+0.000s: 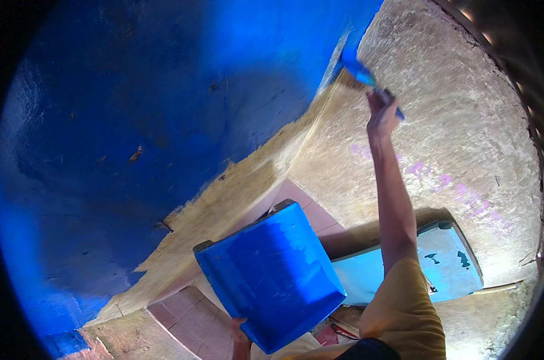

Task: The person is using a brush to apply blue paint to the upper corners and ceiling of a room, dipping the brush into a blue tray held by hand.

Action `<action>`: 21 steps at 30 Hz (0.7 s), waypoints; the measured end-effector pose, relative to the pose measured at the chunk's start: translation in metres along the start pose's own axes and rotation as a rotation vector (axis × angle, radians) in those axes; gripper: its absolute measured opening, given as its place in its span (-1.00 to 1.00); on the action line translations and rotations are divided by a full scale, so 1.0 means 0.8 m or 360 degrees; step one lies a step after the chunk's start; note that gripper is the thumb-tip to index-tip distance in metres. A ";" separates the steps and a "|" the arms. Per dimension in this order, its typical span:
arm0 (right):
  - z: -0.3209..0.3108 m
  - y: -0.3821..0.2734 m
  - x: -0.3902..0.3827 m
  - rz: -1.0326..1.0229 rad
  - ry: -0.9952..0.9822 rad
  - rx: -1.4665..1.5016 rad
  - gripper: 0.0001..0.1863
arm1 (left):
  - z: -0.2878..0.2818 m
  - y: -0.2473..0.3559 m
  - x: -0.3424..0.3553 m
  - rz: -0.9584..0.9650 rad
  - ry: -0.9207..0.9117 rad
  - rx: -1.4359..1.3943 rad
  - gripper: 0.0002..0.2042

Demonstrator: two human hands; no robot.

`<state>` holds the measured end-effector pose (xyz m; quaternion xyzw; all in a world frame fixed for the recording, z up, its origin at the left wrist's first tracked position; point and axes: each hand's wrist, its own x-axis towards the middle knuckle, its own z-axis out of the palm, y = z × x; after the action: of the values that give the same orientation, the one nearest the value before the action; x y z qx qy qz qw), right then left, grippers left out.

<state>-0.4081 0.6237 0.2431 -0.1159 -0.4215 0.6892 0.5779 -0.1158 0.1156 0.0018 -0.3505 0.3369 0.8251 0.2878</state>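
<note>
The brush (371, 81) is showing motion-blurred between one and two o'clock, its paint-blue head pointing toward half past ten and overlapping the edge of the blue coat. The wall (134, 150) is filling the nine-to-twelve o'clock side, wearing glossy, uneven blue above a ragged bare beige strip. At six o'clock, the squarish blue tray-like piece (272, 270) is sitting askew, showing darker blue patches.
</note>
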 end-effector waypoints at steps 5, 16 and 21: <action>-0.066 0.044 -0.049 0.0135 0.0126 -0.0362 -0.70 | 0.010 0.012 -0.012 0.0148 -0.0002 0.0166 -0.44; 0.037 -0.029 0.049 -0.0576 -0.0296 -0.0652 -0.69 | 0.031 0.027 -0.026 0.0234 0.0036 0.0218 -0.46; 0.011 -0.027 0.016 -0.0526 -0.0127 -0.0139 -0.69 | 0.045 0.026 -0.027 0.0306 -0.0030 0.0262 -0.49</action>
<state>-0.4027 0.6308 0.2681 -0.0427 -0.4869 0.5700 0.6605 -0.1318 0.1248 0.0448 -0.2839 0.4329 0.8217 0.2383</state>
